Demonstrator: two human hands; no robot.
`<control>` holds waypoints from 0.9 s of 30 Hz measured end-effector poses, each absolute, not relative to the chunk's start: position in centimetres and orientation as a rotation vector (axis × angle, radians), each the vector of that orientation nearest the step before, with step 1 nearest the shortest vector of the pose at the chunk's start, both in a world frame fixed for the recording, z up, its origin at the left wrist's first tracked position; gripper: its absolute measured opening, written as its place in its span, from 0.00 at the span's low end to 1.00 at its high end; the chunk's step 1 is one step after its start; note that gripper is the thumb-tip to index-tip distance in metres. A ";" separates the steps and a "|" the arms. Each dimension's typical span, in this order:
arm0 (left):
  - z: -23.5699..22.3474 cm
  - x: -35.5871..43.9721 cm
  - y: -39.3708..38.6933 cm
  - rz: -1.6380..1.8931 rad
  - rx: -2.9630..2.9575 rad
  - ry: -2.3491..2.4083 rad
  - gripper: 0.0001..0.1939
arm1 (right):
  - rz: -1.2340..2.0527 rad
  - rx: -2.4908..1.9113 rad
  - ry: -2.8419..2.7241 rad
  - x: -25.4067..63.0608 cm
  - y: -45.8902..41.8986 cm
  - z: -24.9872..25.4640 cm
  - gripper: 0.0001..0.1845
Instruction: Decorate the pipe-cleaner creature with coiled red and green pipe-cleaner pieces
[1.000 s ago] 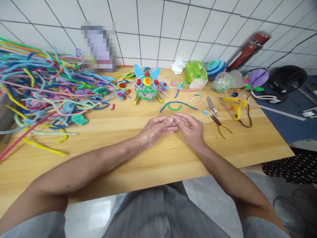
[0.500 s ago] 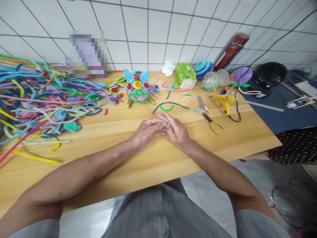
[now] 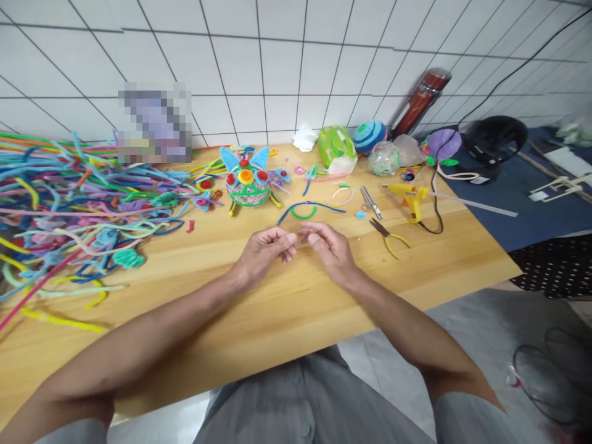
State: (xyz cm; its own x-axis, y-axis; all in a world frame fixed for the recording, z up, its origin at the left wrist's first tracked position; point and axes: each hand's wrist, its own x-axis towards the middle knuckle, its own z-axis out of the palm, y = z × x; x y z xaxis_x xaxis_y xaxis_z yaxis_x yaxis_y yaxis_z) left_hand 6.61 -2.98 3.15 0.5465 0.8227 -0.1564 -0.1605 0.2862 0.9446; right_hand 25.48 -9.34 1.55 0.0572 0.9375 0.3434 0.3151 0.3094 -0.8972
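Observation:
My left hand (image 3: 267,251) is above the wooden table with its thumb pressed against curled fingers. Facing it across a small gap, my right hand (image 3: 327,248) has its thumb and bent fingers drawn together. Anything between the fingertips of either hand is hidden or too small to make out. Just beyond the hands lie a blue pipe cleaner (image 3: 319,205) and a curved green pipe cleaner (image 3: 304,214). Behind them stands a round creature figure (image 3: 248,191) with blue ears, red and orange discs and yellow feet.
Tangled pipe cleaners (image 3: 92,209) cover the left side. On the right lie pliers (image 3: 388,237), scissors (image 3: 371,202) and a yellow glue gun (image 3: 411,198) with its cord. Decorated balls (image 3: 370,135) and a red flask (image 3: 420,102) stand by the tiled wall.
My hands were touching at the fingers half a second ago and have drawn apart, the left one moving left. The view has shifted slightly; the objects on the table stay put.

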 end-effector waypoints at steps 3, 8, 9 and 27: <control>2.8 6.5 -2.9 0.702 1.017 0.709 0.22 | 0.649 -1.238 -1.579 25.1 -9.8 2.1 0.20; 2.8 6.7 -3.0 0.697 0.864 0.712 0.21 | 0.654 -1.270 -1.497 25.4 -9.7 2.3 0.18; 2.9 6.7 -3.0 0.693 0.854 0.714 0.21 | 0.665 -1.279 -1.470 25.6 -9.7 2.2 0.18; 5.4 5.6 -2.3 0.813 1.122 0.764 0.20 | 0.694 -1.329 -1.528 25.9 -9.5 1.8 0.18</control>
State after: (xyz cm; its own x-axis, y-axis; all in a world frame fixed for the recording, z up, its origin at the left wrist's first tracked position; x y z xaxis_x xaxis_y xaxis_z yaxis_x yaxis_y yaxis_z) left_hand 5.61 -2.26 5.36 0.4973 0.8600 -0.1145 -0.1672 0.2245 0.9600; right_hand 25.86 -9.53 1.79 0.0537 0.9552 0.2909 0.4094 0.2447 -0.8789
